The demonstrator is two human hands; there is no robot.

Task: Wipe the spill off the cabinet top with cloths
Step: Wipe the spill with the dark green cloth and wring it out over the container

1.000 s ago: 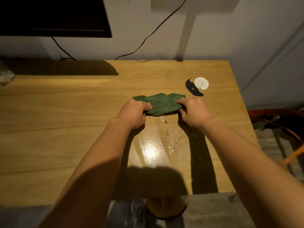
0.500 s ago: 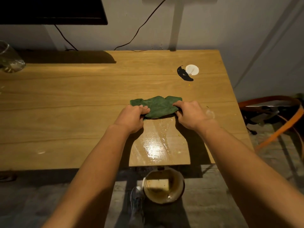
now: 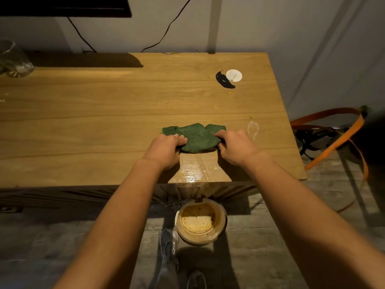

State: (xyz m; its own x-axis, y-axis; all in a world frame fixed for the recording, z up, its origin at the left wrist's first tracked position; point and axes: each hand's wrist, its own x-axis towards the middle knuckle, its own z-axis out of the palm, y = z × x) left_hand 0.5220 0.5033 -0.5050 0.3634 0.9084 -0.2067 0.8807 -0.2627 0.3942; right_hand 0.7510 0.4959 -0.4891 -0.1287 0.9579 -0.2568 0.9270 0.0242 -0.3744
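Note:
A crumpled green cloth (image 3: 194, 135) lies on the wooden cabinet top (image 3: 104, 113), close to its front edge. My left hand (image 3: 166, 149) grips the cloth's left end, fingers curled over it. My right hand (image 3: 234, 148) grips its right end the same way. A shiny wet streak of the spill (image 3: 194, 168) runs from under the cloth to the front edge. A small pale wet patch (image 3: 252, 128) sits on the wood to the right of my right hand.
A round bucket (image 3: 201, 223) with brownish liquid stands on the floor below the wet edge, beside my shoe (image 3: 167, 246). A white disc (image 3: 234, 75) and black mark lie at the back right. A glass (image 3: 14, 59) stands far left. An orange strap (image 3: 333, 140) lies right of the cabinet.
Both hands have dragged the green cloth toward the front edge, leaving a wet trail. The view has tilted down, showing more of the floor and the bucket.

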